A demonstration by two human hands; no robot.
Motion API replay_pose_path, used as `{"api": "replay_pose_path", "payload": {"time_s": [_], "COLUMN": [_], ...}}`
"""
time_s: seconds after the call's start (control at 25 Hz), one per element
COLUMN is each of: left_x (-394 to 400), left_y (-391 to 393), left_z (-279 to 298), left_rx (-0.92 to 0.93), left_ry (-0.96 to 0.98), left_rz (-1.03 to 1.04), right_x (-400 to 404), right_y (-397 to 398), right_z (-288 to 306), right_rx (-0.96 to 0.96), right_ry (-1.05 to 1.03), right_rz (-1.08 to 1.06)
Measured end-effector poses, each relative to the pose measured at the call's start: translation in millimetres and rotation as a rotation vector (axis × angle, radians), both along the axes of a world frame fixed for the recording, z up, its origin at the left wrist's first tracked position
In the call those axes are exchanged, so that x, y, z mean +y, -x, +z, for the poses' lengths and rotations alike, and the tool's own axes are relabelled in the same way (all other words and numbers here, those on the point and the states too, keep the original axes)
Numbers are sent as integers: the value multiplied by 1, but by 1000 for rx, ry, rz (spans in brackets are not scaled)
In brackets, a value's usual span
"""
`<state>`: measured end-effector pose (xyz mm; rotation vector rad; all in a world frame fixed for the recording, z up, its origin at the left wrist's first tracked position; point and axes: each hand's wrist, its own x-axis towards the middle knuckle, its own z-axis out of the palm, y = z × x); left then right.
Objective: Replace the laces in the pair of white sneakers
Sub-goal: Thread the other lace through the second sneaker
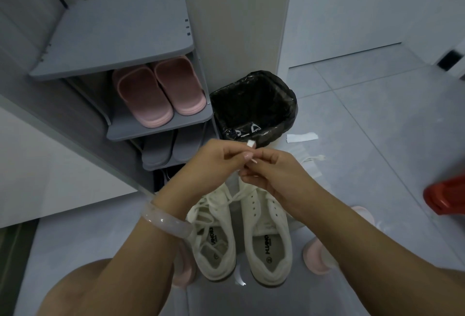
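Grey floor tiles carried the whole arrangement, the person crouching over them with bare knees at the bottom of the view. Nearest lay the pair of white sneakers, set side by side with heels toward the person and toes pointing away, presumably so that the eyelets faced the hands. The left sneaker kept loose lacing across its tongue; the right sneaker showed bare eyelets along its visible side. A white lace rose from between the two toes up to the hands. The left hand, a pale bangle on its wrist, and the right hand met just above the toes. Each grip was pinched on the lace's upper end, fingertips almost touching, and a small white tip stood out above them. Held so, the end was probably being readied for threading or freed from packaging; which could not be told. Beyond the hands stood a bin lined with a black bag, close enough to take discards. A white paper strip and a clear wrapper lay on the floor beside it. Farthest left, a grey shoe rack held pink slippers.
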<state>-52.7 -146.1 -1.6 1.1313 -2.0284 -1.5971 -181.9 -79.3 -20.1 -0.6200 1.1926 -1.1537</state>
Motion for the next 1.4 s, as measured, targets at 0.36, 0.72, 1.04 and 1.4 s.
{"api": "replay_pose_path", "payload": {"time_s": [0.36,0.72,1.04,1.4], "left_x": [-7,7,9,25], "left_y": [4,6,7,25], "left_z": [-19,-64,-80,-76], "left_rx": [-138,-557,-753,-1000], "left_ry": [545,278,494,747], "left_rz": [270,-229,-336,-389], "right_x": [-5,4,3,5], "right_y": [6,30,25,25], "right_z": [-7,-47,-60,-65], "right_rx": [-141,1180,1181,976], "right_ry": [-123,-152,-151,-209], "right_rz": [-53,638,547,477]}}
